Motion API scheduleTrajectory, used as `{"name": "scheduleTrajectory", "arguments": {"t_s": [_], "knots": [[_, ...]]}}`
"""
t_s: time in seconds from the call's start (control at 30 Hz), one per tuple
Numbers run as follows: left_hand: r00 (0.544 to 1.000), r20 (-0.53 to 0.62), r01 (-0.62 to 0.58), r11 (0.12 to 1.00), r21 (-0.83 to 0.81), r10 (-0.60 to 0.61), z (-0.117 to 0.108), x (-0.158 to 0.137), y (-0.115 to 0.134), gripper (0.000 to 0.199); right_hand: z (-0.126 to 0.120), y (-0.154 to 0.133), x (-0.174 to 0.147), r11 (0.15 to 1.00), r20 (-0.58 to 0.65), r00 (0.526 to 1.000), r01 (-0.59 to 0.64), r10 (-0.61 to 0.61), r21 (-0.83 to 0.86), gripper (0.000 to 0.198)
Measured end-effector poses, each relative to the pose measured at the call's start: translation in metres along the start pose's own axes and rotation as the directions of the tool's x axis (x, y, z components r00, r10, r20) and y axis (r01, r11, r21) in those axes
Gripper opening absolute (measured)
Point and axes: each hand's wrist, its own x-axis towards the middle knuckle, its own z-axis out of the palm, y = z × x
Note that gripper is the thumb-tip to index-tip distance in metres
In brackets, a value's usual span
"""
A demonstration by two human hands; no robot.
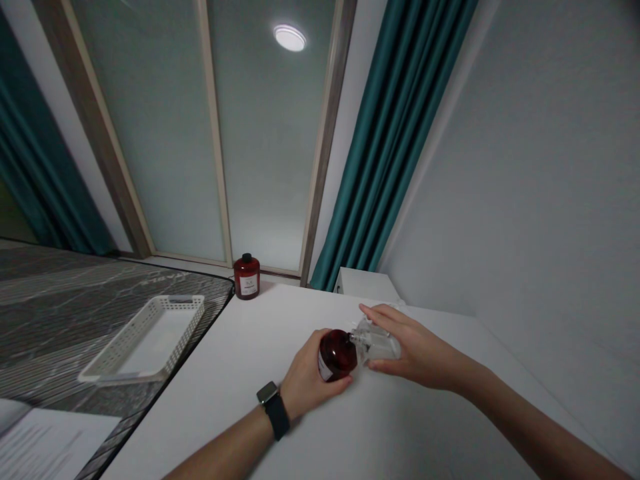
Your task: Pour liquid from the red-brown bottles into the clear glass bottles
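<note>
My left hand (313, 373), with a dark watch (273, 407) on its wrist, is closed around a dark red-brown bottle (338, 353) with a white label, over the white table (225, 380). In my right hand (410, 347) is a clear bottle (380, 345), lying nearly sideways. Its narrow neck points left and meets the mouth of the brown bottle. Whether liquid passes between them is too small to tell. Another red-brown bottle (247, 277), with a black cap and white label, stands upright at the table's far left corner.
Left of the table, a white plastic basket (185, 333) rests on a dark patterned surface (95, 280), with printed paper (55, 443) nearer me. Behind are a frosted glass door (270, 153) and a teal curtain (385, 147). A white cabinet (367, 283) stands beyond the table's far edge.
</note>
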Motion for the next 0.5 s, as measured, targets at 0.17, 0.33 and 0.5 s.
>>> {"name": "scheduleTrajectory", "arguments": {"t_s": [0.17,0.33,0.5], "knots": [[1.0,0.0,0.003,1.0,0.001,-0.003,0.0001,0.0003,-0.0006,0.068,0.0,0.0018,0.0016,1.0,-0.007,1.0,0.021,-0.021,-0.012,0.087],[1.0,0.003,0.0,1.0,-0.007,0.0,0.0004,0.0001,-0.0005,0.069,-0.0002,0.0035,0.0024,1.0,0.011,1.0,0.011,-0.011,-0.026,0.087],[1.0,0.003,-0.002,1.0,-0.005,0.002,0.0003,0.0003,0.0008,0.068,-0.0006,0.0033,0.003,1.0,0.013,1.0,0.006,-0.006,-0.022,0.087]]}}
